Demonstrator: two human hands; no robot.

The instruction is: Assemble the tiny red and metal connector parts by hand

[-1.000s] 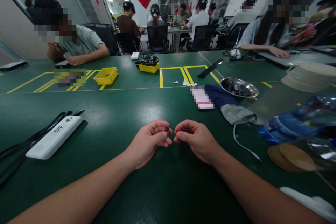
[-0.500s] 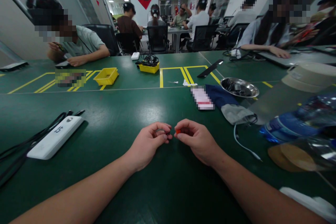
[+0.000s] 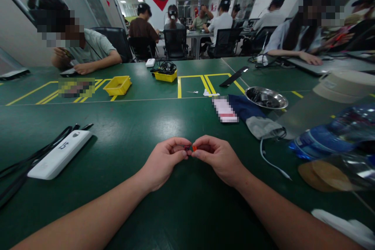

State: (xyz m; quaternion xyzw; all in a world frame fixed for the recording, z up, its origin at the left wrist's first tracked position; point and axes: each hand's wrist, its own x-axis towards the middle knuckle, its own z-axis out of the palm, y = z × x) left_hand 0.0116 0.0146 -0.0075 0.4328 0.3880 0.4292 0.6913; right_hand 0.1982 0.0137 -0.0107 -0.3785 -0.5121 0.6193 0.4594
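Note:
Over the middle of the green table (image 3: 131,140) my two hands meet at the fingertips. My left hand (image 3: 165,160) pinches a small dark red piece (image 3: 186,147) between thumb and fingers. Between the thumb and forefinger of my right hand (image 3: 218,156) is a small orange piece (image 3: 194,148). The two pieces are side by side and very close; whether they touch I cannot tell. Both are too small and too covered by fingers to tell their kind.
A white power strip (image 3: 61,152) with black cables lies left. Yellow bins (image 3: 118,86) stand farther back. On the right are a pixelated phone (image 3: 225,109), a blue and grey cloth pouch (image 3: 260,123), a metal bowl (image 3: 266,97), a jug (image 3: 310,105) and bottles (image 3: 319,136). Other people sit around.
My right hand has moved slightly left, bringing the orange piece up close to the dark red piece. My left hand has stayed nearly in place, and more of the dark red piece shows.

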